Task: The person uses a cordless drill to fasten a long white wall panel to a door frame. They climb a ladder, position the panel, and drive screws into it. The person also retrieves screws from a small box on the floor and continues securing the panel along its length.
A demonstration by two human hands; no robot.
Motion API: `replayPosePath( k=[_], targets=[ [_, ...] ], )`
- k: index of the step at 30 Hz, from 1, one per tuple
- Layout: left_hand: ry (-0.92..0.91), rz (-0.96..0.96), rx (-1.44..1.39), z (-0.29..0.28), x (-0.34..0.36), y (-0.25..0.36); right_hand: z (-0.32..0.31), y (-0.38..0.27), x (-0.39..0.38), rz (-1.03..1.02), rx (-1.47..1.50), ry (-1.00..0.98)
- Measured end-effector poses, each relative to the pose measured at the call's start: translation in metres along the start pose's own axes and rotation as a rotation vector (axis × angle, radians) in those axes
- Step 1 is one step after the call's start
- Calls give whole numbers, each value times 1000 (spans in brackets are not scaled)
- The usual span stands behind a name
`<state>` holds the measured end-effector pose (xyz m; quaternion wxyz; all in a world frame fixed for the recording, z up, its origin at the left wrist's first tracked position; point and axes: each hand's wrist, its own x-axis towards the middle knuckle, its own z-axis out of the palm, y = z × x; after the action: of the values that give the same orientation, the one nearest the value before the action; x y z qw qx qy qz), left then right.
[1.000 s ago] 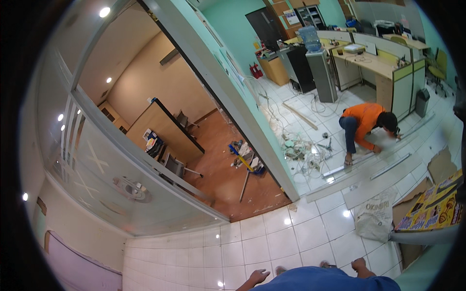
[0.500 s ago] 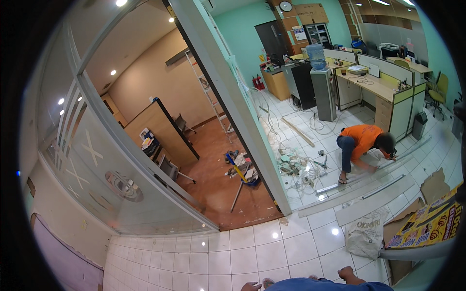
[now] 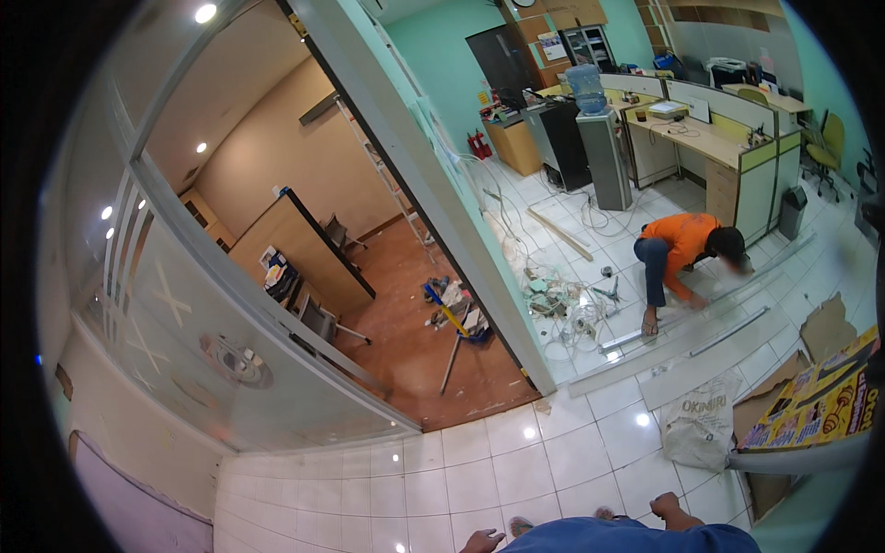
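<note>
My left hand (image 3: 483, 541) hangs at the lower edge, fingers apart and empty, beside my blue clothing (image 3: 608, 539) and sandalled feet. My right hand (image 3: 666, 505), lower right, is curled closed with nothing visible in it, below a pale sack (image 3: 696, 438). Ahead of me on the white tiled floor, a co-worker in an orange shirt (image 3: 687, 240) crouches over a long metal strip (image 3: 636, 336), head down and hands low near it. A shorter metal bar (image 3: 728, 330) lies parallel, nearer me.
A glass partition (image 3: 212, 313) and open doorway frame a brown-floored room with a ladder (image 3: 387, 175) and tools (image 3: 452, 313). Cables and debris (image 3: 562, 304) litter the tiles. A water dispenser (image 3: 604, 161) stands by desks (image 3: 687, 129). Cardboard and a yellow printed board (image 3: 811, 396) lie at right.
The view has shifted slightly with my head. The co-worker has shifted a little while staying crouched over the strip. My hands remain low by my body.
</note>
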<state>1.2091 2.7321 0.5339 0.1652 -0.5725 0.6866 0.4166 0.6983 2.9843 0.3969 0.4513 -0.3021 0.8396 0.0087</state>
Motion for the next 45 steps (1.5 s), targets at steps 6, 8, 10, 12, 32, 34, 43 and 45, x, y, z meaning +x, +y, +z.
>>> replayPosePath(
  k=[6, 8, 10, 12, 32, 34, 43, 45],
  targets=[
    [-6, 10, 96, -11, -14, 28, 1, -1, -4, 68, 89, 21],
    [12, -4, 79, -15, -22, 35, 1, -3, -8, 55, 135, 39],
    [8, -43, 51, -19, -27, 39, 1, -5, -12, 16, 113, 55],
    [15, -25, 34, -21, -30, 40, 3, -7, -14, 39, 140, 61],
    [18, 103, -75, -4, -18, 13, -2, -6, -45, 62, 140, 57],
    [13, 75, -65, -3, -23, 15, -2, -5, -49, 73, 148, 66],
    [13, -67, -83, 0, -48, 51, -2, 0, -42, 74, 118, 83],
    [21, -67, -140, 4, -49, 50, -5, -1, -43, 52, 122, 87]
  ],
)
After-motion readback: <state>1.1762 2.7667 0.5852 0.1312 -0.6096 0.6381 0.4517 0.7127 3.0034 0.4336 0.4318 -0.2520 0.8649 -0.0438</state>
